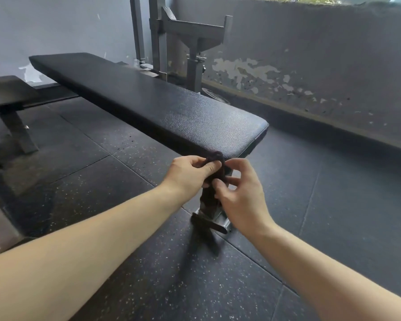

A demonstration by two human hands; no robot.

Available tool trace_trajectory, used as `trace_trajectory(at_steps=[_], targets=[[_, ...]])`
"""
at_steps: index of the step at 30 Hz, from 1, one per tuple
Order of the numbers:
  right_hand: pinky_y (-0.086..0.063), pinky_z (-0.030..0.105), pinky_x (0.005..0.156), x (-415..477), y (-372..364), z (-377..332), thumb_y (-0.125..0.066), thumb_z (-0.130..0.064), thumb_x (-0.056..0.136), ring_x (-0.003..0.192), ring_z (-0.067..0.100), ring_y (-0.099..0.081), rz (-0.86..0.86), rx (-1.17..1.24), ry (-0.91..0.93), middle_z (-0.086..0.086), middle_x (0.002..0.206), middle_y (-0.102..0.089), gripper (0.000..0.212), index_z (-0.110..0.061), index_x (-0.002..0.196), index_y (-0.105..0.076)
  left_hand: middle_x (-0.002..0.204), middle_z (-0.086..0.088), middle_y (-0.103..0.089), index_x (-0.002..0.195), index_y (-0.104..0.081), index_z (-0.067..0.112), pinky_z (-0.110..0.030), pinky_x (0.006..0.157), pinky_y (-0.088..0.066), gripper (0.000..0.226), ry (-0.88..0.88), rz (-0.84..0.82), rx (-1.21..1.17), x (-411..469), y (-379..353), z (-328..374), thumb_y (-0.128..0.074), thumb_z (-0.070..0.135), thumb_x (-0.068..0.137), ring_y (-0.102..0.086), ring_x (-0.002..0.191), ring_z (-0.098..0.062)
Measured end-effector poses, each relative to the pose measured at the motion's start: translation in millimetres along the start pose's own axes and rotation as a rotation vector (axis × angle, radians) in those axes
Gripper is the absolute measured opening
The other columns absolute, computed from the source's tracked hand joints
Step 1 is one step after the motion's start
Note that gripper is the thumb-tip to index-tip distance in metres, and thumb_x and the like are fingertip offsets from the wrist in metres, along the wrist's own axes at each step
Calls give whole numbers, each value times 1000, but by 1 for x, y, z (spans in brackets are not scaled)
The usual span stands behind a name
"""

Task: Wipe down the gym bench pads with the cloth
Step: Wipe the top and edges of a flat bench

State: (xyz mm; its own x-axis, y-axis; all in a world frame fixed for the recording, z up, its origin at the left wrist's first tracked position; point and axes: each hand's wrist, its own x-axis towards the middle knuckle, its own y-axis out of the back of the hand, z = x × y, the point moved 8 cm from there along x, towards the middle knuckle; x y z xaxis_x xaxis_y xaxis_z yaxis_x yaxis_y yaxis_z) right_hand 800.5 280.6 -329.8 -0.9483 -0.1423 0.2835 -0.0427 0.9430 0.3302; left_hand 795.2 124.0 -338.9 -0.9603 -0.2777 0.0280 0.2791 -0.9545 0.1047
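Currently bench pad (pixel 148 100) runs far left to near right. Just off its near end, left hand (pixel 190 172) pinches top of dark cloth (pixel 218 163); right hand (pixel 239 193) nips it lower, other fingers loose. Probably folding it into a wiping wad.

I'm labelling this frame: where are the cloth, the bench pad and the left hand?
cloth (pixel 215 158): head view, bunched top.
bench pad (pixel 148 100): head view, top surface middle.
left hand (pixel 188 172): head view, back of hand.

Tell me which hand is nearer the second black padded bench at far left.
Left. The left hand holds the dark cloth on the side toward the second black padded bench; the right hand pinches it farther right.
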Motion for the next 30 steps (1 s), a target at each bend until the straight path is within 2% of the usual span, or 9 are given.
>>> trace_trajectory(at_steps=[3, 5, 9, 14, 19, 22, 24, 27, 30], targets=[[-59, 42, 82, 1, -2, 2, -80, -31, 83, 93, 10, -66, 75, -55, 36, -6, 111, -63, 36, -34, 110, -56, 92, -13, -78, 90, -80, 15, -45, 87, -61, 29, 32, -111, 16, -2, -7, 1, -78, 43, 85, -75, 87, -28], [-58, 45, 84, 2, 0, 1, -79, -30, 83, 93, 14, -65, 115, -88, 58, -9, 110, -58, 32, -33, 107, -56, 92, -19, -76, 92, -80, 9, -38, 80, -61, 48, 69, -125, 39, 0, -4, 2, -70, 55, 86, -72, 81, -28], [-53, 39, 79, 5, -1, -7, -75, -22, 84, 94, 19, -62, 155, -360, 187, -8, 115, -51, 32, -25, 112, -61, 80, -11, -72, 87, -75, 4, -37, 70, -56, 38, 109, 81, 88, 13, 22, -2, -61, 38, 98, -65, 70, -23], [-53, 39, 60, 17, -28, -17, -81, -9, 75, 78, 29, -60, 161, -578, 387, 3, 110, -53, 34, -18, 103, -64, 79, -7, -73, 75, -70, 19, -49, 86, -61, 20, 135, 191, 185, 27, 49, -18, -65, 23, 93, -72, 83, -28], [-43, 32, 62, 25, -18, -4, -78, -16, 77, 75, 18, -49, 150, -574, 339, -2, 108, -47, 32, -24, 95, -53, 83, -8, -74, 74, -69, 20, -49, 89, -59, 19, 121, 191, 257, 32, 48, -22, -64, 19, 92, -72, 91, -31], [-46, 37, 70, 35, 33, 24, -75, -12, 78, 81, 27, -56, 272, -526, 145, 1, 106, -50, 23, -21, 91, -58, 87, -8, -74, 76, -70, 20, -50, 89, -59, 16, 89, 181, 273, 38, 46, -22, -64, 22, 90, -72, 92, -30], [-50, 41, 76, 36, 70, 33, -75, -6, 78, 81, 22, -53, 351, -476, 96, -1, 101, -49, 27, -21, 84, -54, 88, -6, -74, 78, -71, 21, -49, 88, -60, 15, 75, 186, 271, 41, 46, -22, -63, 23, 90, -72, 92, -29], [-51, 42, 74, 26, 67, 22, -77, 1, 76, 76, 7, -43, 313, -425, 177, -3, 95, -48, 29, -13, 79, -52, 87, -6, -74, 83, -72, 21, -48, 89, -60, 14, 70, 208, 285, 46, 50, -24, -61, 26, 90, -71, 92, -28], [-51, 41, 68, 15, 19, 5, -79, -7, 79, 77, 7, -45, 228, -356, 294, -5, 93, -50, 26, -15, 79, -54, 84, -8, -74, 80, -71, 17, -46, 89, -59, 16, 90, 237, 291, 50, 50, -26, -60, 25, 90, -71, 91, -32]])
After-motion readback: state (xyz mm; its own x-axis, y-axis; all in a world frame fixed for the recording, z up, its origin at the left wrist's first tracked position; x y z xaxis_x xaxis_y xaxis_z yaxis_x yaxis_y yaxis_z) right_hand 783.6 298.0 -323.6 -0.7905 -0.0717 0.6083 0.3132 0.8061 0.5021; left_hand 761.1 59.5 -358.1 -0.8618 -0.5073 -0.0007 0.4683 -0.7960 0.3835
